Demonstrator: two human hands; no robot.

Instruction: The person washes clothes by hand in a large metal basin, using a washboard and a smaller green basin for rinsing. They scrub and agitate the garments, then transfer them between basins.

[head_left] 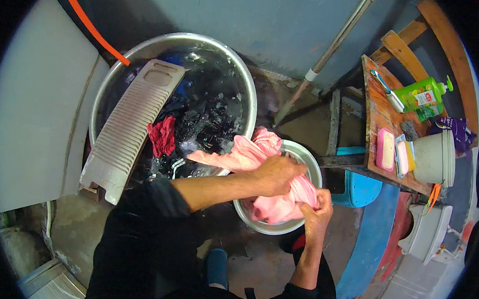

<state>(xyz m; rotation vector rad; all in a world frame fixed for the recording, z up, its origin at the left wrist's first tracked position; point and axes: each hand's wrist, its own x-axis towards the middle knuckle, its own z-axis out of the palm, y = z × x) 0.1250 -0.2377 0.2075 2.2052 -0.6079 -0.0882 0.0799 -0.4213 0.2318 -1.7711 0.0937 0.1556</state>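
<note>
A wet pink cloth (250, 152) is gathered in both my hands over a small metal basin (275, 228). My left hand (280, 176) reaches across to the right, its fingers closed round the cloth's middle. At the basin's right rim, my right hand (316, 210) pinches the bunched lower part. One end of the cloth trails left over the rim of a large metal tub (249, 90). In that tub, dark clothes (208, 118) lie in water with a small red cloth (162, 137). A ridged washboard (130, 114) leans across the tub's left side.
An orange hose (91, 27) hangs into the tub. To the right, a wooden chair (382, 97) carries a green pump bottle (418, 95), a brush (387, 91), soap dishes (386, 149) and a pale bucket (434, 158). Beside it are a blue plastic stool (363, 189) and a pole (331, 51).
</note>
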